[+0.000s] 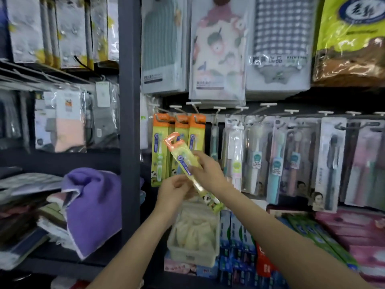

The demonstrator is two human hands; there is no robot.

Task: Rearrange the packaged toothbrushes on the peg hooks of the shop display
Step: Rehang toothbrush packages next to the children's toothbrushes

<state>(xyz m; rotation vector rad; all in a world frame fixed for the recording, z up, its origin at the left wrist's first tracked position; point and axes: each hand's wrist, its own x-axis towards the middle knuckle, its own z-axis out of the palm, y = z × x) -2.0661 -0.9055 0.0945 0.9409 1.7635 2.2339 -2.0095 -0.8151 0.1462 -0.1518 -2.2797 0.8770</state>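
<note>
Shop pegs point(218, 110), toothbrush pack point(187, 163) held.

Held toothbrush pack point(188, 163): clear glossy plastic blister over yellow-green printed card, orange card header, glare on front. Hung orange-top packs point(179, 142) at rack's left end: same glossy card and plastic. Toothbrush packs further right point(277, 159): shiny transparent plastic shells, white card backs. Peg hooks point(268, 106): thin metal wire, white plastic tips. Upright post point(129, 101): matt dark painted metal. Purple towel point(93, 205), shelf's right edge: soft fuzzy cloth, matt. Towel packs above point(216, 49): cloth under glossy film. Yellow bag point(350, 38), top right corner: crinkled shiny plastic.
</note>
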